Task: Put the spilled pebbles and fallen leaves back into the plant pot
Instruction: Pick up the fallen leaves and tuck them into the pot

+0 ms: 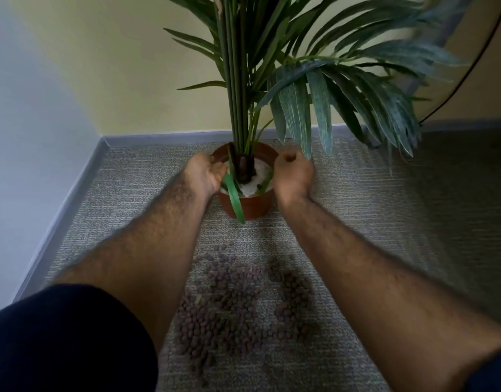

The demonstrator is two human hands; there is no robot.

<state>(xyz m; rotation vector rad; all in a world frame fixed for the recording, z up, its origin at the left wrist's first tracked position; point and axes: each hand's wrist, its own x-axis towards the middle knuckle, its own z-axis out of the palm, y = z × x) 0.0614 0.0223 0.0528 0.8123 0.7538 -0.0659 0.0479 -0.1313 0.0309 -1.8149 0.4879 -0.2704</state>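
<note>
We see L hand [206, 174] at pot [243, 206] rim's left side, fingers curled onto a green leaf [234, 198] draped over the rim. R hand [293, 174] fisted at rim's right; contents can't tell. Pebbles [243, 301] on carpet [371, 210] near side of pot.

smooth plastic pot [250, 206], rough woven carpet [356, 199]

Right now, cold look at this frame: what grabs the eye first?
Two bare forearms reach forward, the left hand and right hand at either side of a brown plant pot in the carpeted corner. A wide spill of brown pebbles lies on the carpet between the arms. One green leaf hangs over the pot's near rim.
</note>
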